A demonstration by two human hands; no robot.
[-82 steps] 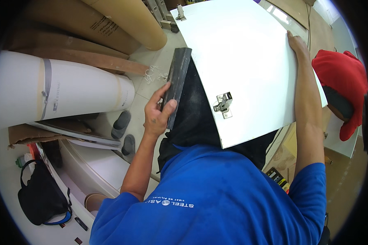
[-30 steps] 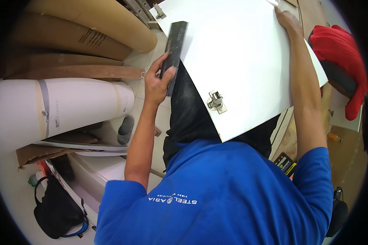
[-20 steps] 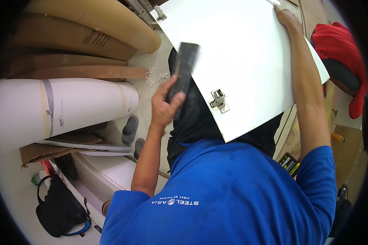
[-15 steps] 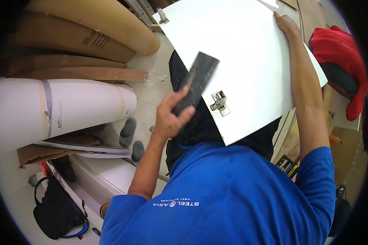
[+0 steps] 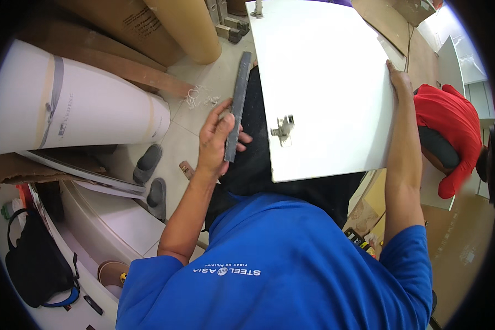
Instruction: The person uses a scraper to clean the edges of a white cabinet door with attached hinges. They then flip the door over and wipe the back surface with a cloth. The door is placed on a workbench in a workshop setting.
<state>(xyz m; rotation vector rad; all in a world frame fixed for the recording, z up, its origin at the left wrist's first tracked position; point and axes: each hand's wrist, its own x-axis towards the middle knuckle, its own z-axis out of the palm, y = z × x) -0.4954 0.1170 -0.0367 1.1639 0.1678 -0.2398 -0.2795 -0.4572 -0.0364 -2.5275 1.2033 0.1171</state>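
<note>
Left hand [image 5: 212, 142], the one nearer the exposed corner of floor, is pinching a long dark-grey flat bar of unclear material [image 5: 238, 104], its thumb pressing across the near face while the other fingers are wrapping behind and showing past the far side. The bar is standing nearly upright in view, edge-on, just beside the left edge of a large glossy white rectangular panel [image 5: 330, 99]; whether its upper end is touching that edge, I cannot tell. Right hand [image 5: 400, 80] is clasping the panel's opposite edge near the far end, its thumb showing and its other fingers mostly hidden. The panel is lying across the lap over black dusty trousers [image 5: 247, 168], and two silver metal hinges are sitting along its left side, one near the close corner [image 5: 283, 131] and one near the far corner [image 5: 257, 10]. Judging by this hold, the step in hand is working the bar along the panel's left edge while the right hand is steadying the board; another pass would be calling for setting the bar flat against that edge and keeping it clear of the hinges. Farther out, a pair of grey slippers [image 5: 148, 164] is resting on pale floor tiles [image 5: 195, 124], a thick white strapped roll [image 5: 102, 107] is lying to the left below a tan cardboard roll [image 5: 190, 30], and a person in a red top [image 5: 451, 115] is bending over at the right.
</note>
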